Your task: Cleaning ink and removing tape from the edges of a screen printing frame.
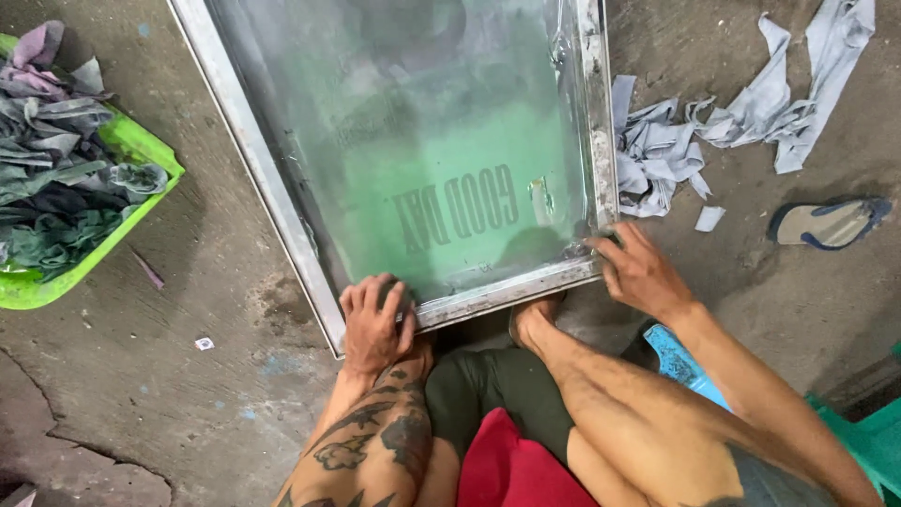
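Metal-framed screen [422, 150] on concrete, left hand [374, 324] clasping near edge, right hand [638, 272] gripping corner.

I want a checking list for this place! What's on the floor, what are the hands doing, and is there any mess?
Surface: grey cracked concrete floor, stained, small scraps on it.
Job's things: large metal-framed printing screen with green mesh, lying on the floor, lettering showing through the mesh.
Clutter: grey torn cloth rags right of the frame; lime green plastic basin full of dark rags at left; blue-strapped sandal at right.
Grippers: left hand grips the frame's near edge, fingers over the rail; right hand rests at its near right corner.
Cables: nothing seen.
Surroundings: a bare foot against the frame; green plastic seat lower right.
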